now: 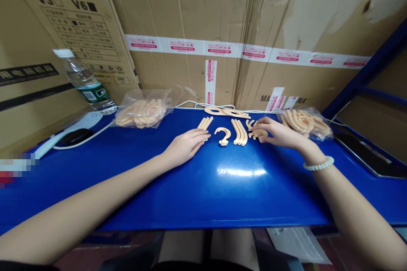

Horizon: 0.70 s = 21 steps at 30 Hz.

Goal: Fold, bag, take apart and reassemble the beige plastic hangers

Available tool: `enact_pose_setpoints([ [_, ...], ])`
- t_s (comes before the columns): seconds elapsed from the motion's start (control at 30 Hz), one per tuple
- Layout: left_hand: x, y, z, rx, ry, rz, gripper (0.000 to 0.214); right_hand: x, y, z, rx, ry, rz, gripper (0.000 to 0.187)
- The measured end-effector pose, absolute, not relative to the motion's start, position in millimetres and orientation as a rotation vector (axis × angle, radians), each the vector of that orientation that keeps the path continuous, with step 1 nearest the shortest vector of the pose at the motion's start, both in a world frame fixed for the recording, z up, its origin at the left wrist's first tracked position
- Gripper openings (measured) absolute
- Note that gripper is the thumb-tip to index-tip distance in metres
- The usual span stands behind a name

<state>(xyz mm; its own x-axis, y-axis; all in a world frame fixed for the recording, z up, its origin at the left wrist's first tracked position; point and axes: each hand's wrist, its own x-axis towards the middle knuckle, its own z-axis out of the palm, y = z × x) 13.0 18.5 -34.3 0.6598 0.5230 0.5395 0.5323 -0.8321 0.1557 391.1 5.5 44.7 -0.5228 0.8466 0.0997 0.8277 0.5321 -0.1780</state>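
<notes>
My left hand [187, 146] lies flat on the blue table with its fingers stretched out, at the near end of several slim tan strips [206, 123] side by side. My right hand [278, 131], palm down, has its fingers apart over a group of small curved tan pieces [258, 134], partly hidden by the fingers. Between the hands sit a tan hook-shaped piece [227, 131] and a row of slightly bent tan strips [239, 132]. Behind them lies a long tan piece with openings [227, 112].
Clear plastic bags of tan pieces stand at left [143, 110] and right [305, 123]. A water bottle [92, 89] and a white fan-shaped object [82, 123] are at left, a dark flat device [372, 152] at right. Cardboard [178, 76] walls the back; a white cable [190, 103] runs along it.
</notes>
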Motion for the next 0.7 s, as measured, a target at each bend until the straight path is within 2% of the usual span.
enact_pose_setpoints([
  [0.13,13,19,-35,-2.851,-0.9,-0.935,0.034,389,9,37,-1.432,-2.633,0.199,0.044],
  [0.5,13,19,-35,-2.841,-0.881,-0.952,0.033,385,13,33,-1.335,-2.631,0.199,0.025],
  [0.7,14,17,-33,-2.829,-0.88,-0.957,0.033,383,13,34,-1.332,-2.625,0.181,0.026],
])
